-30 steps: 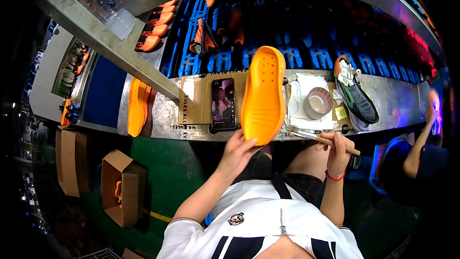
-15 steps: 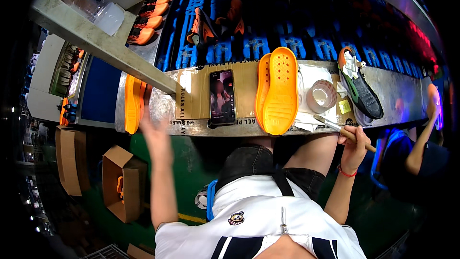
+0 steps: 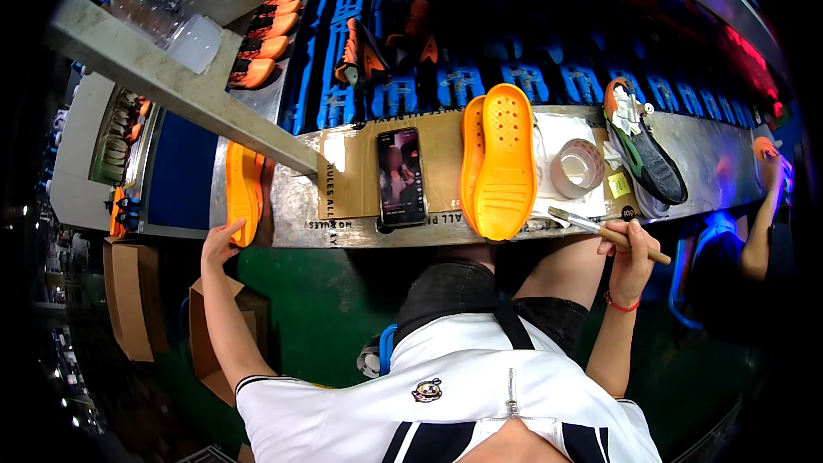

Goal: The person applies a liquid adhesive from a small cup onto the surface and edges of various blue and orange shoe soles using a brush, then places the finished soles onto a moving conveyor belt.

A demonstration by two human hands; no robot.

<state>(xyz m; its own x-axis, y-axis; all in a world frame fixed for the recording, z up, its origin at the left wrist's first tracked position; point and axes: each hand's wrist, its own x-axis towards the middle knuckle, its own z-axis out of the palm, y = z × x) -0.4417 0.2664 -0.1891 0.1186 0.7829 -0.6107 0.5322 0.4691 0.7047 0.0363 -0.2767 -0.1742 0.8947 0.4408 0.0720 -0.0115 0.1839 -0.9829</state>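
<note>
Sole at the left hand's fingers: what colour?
The sole is yellow-orange; head view shows it best.

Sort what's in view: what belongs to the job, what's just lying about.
Likely the job:
brush, in the right hand
orange sole, at the left hand
two overlapping soles
cup, beside them

Likely just lying about:
phone
capped bottle
cardboard box

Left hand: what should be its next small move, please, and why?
Perhaps the left hand should grip and lift the orange sole at its fingertips: it is at that sole's near end, while the right hand holds a brush.
</note>
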